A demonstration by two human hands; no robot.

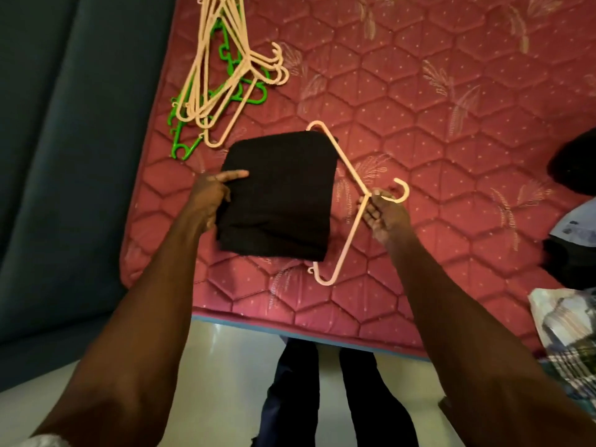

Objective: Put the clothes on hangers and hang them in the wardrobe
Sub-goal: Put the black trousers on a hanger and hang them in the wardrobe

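On mattress (pixel 451 124) | left hand (pixel 209 198) grips black cloth (pixel 280 195) | right hand (pixel 385 217) pinches hanger (pixel 350 175), half-hidden

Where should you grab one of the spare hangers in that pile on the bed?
Probably by a hook. The pile of spare hangers lies tangled on the mattress, but the pink hooks stick out free on its right side. Come from the right and pinch one hook, just as the right hand holds the pink hanger.

On the mattress (pixel 419 124), the folded garment (pixel 277 195) lies near the front edge, partly over a hanger (pixel 346 175) on its right. A pile of hangers (pixel 219 75) lies behind it to the left, more clothes (pixel 574 162) far right.
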